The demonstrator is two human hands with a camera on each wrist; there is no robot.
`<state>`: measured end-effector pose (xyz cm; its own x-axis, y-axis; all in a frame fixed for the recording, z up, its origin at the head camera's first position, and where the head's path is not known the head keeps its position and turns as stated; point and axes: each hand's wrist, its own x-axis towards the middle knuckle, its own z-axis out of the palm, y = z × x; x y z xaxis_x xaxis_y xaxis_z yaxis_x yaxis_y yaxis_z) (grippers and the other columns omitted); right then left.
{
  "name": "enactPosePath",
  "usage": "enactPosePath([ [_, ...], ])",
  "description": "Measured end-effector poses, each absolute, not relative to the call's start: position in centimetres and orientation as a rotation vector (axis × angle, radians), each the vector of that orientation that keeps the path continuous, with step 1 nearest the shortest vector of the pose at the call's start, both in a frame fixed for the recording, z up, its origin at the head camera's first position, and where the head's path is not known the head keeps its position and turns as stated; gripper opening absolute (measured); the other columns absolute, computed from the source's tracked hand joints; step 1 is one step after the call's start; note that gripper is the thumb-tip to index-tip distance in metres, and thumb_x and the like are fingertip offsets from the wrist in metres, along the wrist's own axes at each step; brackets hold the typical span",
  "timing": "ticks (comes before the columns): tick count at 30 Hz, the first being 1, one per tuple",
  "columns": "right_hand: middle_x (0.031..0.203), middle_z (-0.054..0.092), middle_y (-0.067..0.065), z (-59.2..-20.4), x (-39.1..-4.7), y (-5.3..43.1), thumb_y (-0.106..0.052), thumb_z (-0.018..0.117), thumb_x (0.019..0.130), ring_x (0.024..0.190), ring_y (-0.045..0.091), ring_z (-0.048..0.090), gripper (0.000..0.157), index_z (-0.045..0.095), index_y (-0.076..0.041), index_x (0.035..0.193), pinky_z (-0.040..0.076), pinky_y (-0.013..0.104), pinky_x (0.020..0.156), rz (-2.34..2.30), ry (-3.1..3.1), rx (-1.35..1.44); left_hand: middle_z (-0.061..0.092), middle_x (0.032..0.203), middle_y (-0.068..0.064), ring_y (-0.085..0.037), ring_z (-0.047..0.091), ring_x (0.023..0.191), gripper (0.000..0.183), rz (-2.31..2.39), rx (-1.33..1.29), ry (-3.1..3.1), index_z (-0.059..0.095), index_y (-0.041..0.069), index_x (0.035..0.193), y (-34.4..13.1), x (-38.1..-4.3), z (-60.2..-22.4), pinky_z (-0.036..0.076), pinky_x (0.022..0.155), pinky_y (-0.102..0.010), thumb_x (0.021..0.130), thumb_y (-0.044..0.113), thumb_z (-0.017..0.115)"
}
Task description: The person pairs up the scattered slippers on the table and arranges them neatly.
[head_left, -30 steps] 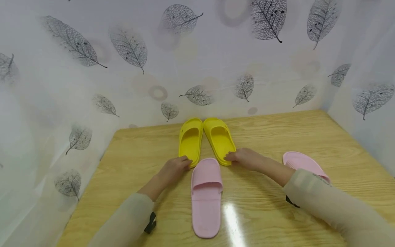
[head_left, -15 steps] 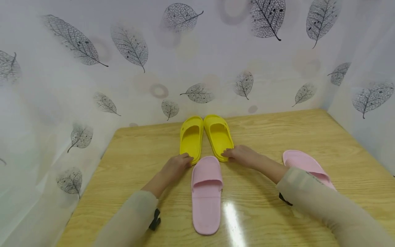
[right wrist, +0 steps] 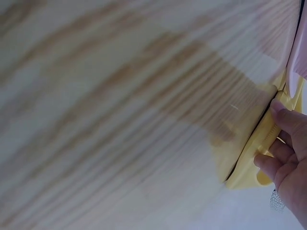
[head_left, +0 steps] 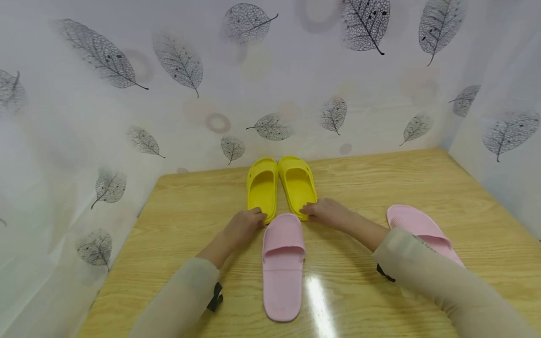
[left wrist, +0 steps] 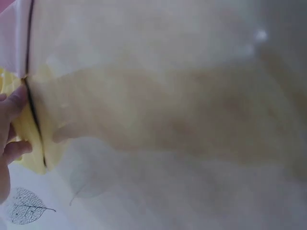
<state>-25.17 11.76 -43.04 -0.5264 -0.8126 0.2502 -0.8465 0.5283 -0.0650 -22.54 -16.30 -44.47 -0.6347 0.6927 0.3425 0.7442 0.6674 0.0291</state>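
One left hand (head_left: 244, 227) comes first from where I stand, finger and thumb pinching the heel of the left yellow slipper (head_left: 262, 190) on the wooden table (head_left: 190, 202); its toe is near the leaf-print cloth (head_left: 287, 80). Next, one pink slipper (head_left: 282, 286) lies with its toe close to both yellow heels. Then comes the right yellow slipper (head_left: 298, 183), toe beside its mate's, heel pinched by the right hand (head_left: 327, 213). Farther right, another pink slipper (head_left: 418, 225) lies slantwise, partly behind the sleeve (head_left: 452, 281).

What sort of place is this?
Possibly an indoor filming corner: a wood-grain surface, leaf-print sheets on three sides, and yellow slippers and pink slippers laid out.
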Motion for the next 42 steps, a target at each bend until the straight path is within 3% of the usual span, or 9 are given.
enactPosePath([
  [11, 0.09, 0.071, 0.011, -42.5, -25.1, 10.4, -0.007, 0.071, 0.08, 0.056, 0.022, 0.058, 0.009, 0.067, -0.009, 0.088, 0.049, 0.03, 0.053, 0.176, -2.691, 1.368, 0.056, 0.077, -0.003, -0.013, 0.051, 0.06, 0.005, -0.182, -1.178, -2.673, 0.071, 0.007, 0.089, -15.6, -23.2, -43.4, 0.049, 0.057, -0.023, 0.085, 0.007, 0.068],
  [19, 0.064, 0.057, 0.003, -42.4, -24.8, 9.3, -0.001, 0.067, 0.081, 0.048, 0.014, 0.043, 0.011, 0.066, -0.011, 0.079, 0.043, 0.026, 0.048, 0.17, -2.709, 1.287, 0.054, 0.074, -0.003, -0.015, 0.051, 0.06, 0.004, -0.25, -1.147, -2.643, 0.071, 0.006, 0.085, -15.1, -23.2, -43.2, 0.047, 0.056, -0.025, 0.084, 0.007, 0.067],
  [27, 0.063, 0.051, 0.002, -43.0, -24.4, 8.5, -0.001, 0.067, 0.079, 0.049, 0.018, 0.046, 0.013, 0.061, -0.011, 0.073, 0.043, 0.029, 0.047, 0.139, -2.643, 1.273, 0.056, 0.074, -0.003, -0.015, 0.053, 0.061, 0.006, -0.266, -1.131, -2.659, 0.072, 0.006, 0.089, -15.0, -23.0, -43.4, 0.048, 0.057, -0.024, 0.084, 0.007, 0.068],
  [35, 0.069, 0.065, 0.008, -43.2, -24.0, 8.2, -0.004, 0.061, 0.088, 0.052, 0.022, 0.058, 0.015, 0.06, -0.011, 0.074, 0.048, 0.032, 0.047, 0.133, -2.613, 1.2, 0.055, 0.073, -0.002, -0.015, 0.052, 0.062, 0.005, -0.299, -1.077, -2.658, 0.072, 0.007, 0.087, -14.8, -23.0, -43.7, 0.048, 0.058, -0.025, 0.084, 0.007, 0.068],
  [42, 0.063, 0.056, 0.004, -42.9, -24.1, 8.0, -0.004, 0.066, 0.084, 0.05, 0.018, 0.051, 0.012, 0.064, -0.012, 0.075, 0.046, 0.03, 0.048, 0.103, -2.668, 1.205, 0.054, 0.075, -0.004, -0.016, 0.051, 0.062, 0.009, -0.38, -0.97, -2.705, 0.073, 0.006, 0.091, -14.6, -22.3, -43.8, 0.046, 0.057, -0.028, 0.085, 0.005, 0.067],
])
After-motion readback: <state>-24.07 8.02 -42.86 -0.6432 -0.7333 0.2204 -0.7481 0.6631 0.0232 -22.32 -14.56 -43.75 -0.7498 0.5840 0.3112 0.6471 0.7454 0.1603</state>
